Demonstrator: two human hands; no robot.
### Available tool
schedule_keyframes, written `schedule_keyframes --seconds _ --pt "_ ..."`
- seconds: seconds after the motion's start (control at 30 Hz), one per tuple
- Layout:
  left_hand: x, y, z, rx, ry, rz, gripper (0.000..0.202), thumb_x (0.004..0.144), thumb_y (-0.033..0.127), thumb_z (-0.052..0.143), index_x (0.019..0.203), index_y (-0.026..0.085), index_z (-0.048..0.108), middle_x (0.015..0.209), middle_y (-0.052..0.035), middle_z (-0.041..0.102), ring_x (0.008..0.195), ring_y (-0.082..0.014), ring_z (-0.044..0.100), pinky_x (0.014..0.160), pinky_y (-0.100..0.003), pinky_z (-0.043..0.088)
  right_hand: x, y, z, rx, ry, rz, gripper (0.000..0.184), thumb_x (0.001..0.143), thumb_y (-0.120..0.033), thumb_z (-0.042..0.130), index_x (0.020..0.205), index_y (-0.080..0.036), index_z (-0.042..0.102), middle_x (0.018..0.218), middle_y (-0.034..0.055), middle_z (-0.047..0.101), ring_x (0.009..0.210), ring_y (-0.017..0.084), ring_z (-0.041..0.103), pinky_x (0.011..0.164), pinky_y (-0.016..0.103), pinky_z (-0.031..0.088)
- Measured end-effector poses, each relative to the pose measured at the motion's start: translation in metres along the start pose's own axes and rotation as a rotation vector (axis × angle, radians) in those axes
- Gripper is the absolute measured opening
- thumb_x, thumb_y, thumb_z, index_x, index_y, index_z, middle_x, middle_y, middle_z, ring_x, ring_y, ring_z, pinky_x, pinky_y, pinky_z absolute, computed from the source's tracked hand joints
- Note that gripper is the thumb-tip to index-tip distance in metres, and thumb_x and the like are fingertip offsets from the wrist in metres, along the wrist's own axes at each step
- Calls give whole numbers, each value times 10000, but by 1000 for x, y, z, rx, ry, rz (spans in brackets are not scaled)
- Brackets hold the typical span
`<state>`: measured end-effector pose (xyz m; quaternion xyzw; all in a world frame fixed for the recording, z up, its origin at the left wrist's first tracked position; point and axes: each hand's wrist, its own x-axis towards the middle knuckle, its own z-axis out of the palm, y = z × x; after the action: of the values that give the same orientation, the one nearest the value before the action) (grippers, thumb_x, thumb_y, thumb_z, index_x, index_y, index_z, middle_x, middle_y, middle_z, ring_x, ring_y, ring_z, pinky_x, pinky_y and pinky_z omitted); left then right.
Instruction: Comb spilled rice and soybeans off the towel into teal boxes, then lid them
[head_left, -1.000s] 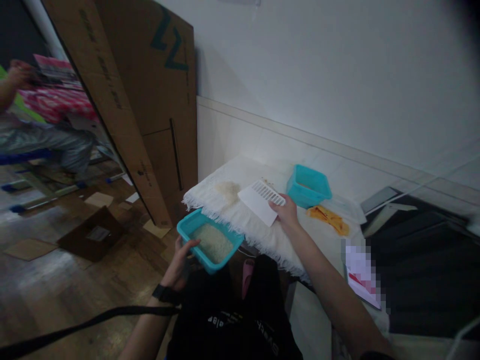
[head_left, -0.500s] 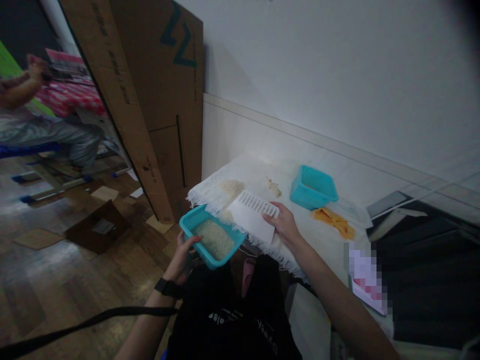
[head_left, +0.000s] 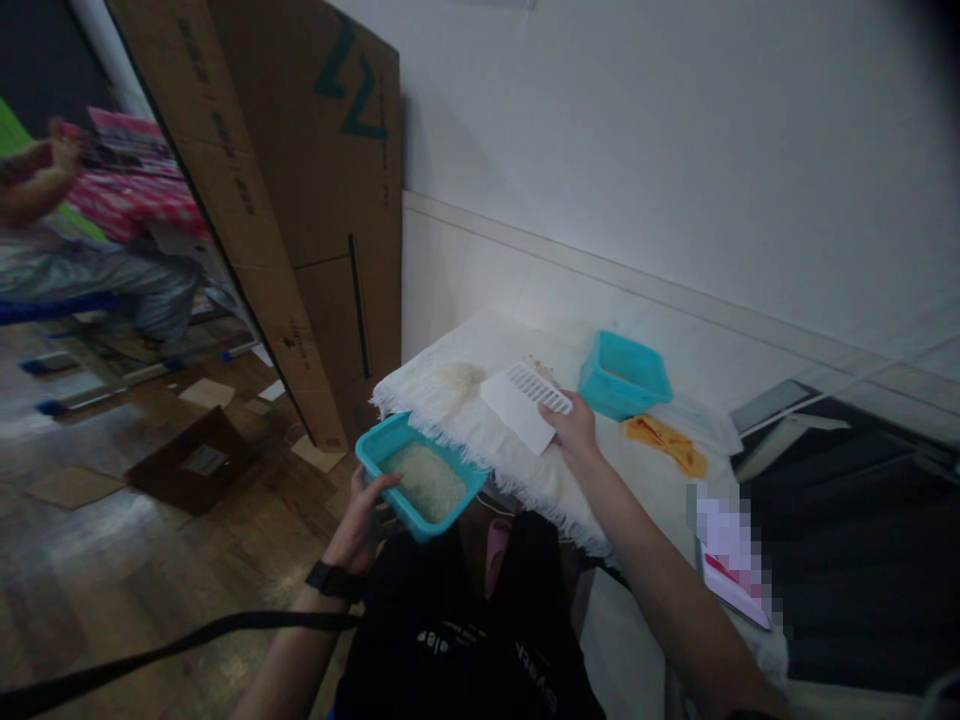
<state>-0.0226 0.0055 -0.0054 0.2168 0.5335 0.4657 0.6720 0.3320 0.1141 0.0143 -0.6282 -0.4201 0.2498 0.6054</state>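
lower centre, the left hand [head_left: 362,522] grips a teal tub [head_left: 384,440] of pale grain [head_left: 433,482] against the cloth [head_left: 487,338] fringe — likely to catch spills; mid-frame, the right hand [head_left: 577,425] pinches a slotted white piece [head_left: 519,415].

left hand [head_left: 363,522] grips teal tub [head_left: 426,531] of pale grains [head_left: 431,482]; right hand [head_left: 577,428] holds white slotted scoop [head_left: 516,412] over white cloth [head_left: 501,332], near loose grain pile [head_left: 460,378].

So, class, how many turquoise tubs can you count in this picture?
2. The near tub is in the left hand; the far tub stands on the white-covered table, near the orange cloth. Others could be hidden behind the cardboard box.
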Motion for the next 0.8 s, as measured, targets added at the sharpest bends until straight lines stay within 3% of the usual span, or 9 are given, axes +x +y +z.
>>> schedule_keyframes --seconds 0.27,0.53,0.63,0.8 --pt "-2 3 1 1 24 -1 900 782 402 848 1544 379 370 1126 -65 654 801 -245 707 660 -387 606 -21 -4 8 81 -112 117 695 480 -479 925 1080 -238 671 880 3 762 788 250 703 724 402 595" --pt "-4 6 4 -10 22 15 874 766 387 847 1519 360 403 1177 -81 657 803 -238 704 650 -388 610 -47 -12 4 51 -270 57 671 551 -520 960 1103 -237 702 923 28 783 833 262 723 811 431 603" --pt "-4 7 3 -2 22 9 881 772 391 843 1528 354 393 1150 -80 649 805 -242 699 645 -384 609 -39 -9 -2 76 -215 22 694 553 -527 952 1128 -237 693 964 30 784 863 263 728 839 439 608" --pt "-2 7 0 -20 36 3 894 757 403 858 1520 355 395 1162 -76 636 788 -238 700 640 -390 612 1 0 -10 42 34 -1 631 543 -469 904 1084 -246 668 910 16 760 832 263 712 760 418 610"
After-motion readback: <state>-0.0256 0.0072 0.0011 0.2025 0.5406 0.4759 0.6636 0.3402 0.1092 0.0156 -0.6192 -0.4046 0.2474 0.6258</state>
